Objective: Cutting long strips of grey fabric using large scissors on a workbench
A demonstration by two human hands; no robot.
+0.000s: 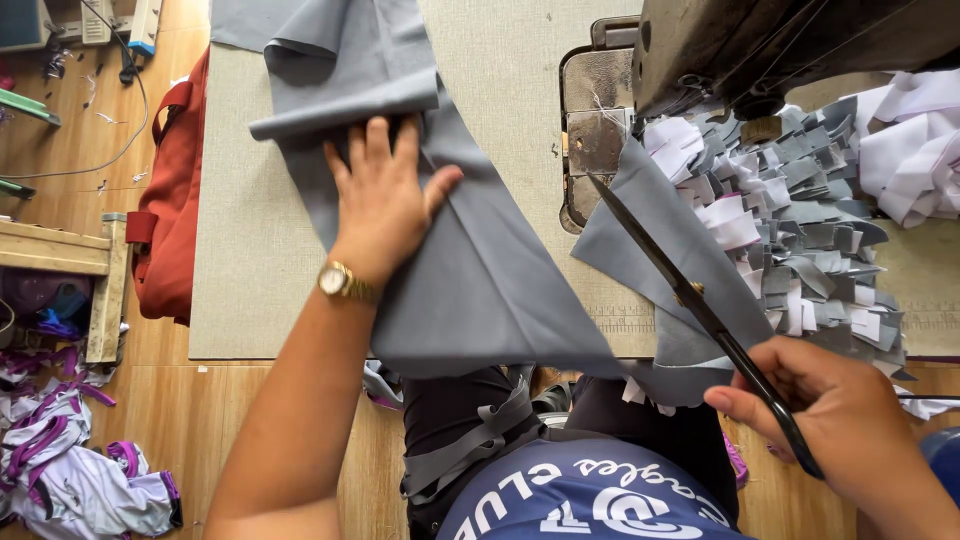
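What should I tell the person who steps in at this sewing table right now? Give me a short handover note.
Left hand: flat, palm down, pinning the folded grey fabric panel to the beige worktable.
Right hand: gripping the long black-handled scissors, blades laid across a grey fabric flap near the sewing machine.
Done: a pile of small grey and white fabric scraps lies under the machine head.
Left: the grey panel looks mostly uncut; whether the blades are open is unclear.

left hand: flat, fingers spread, palm down | right hand: grip closed, apparently fisted
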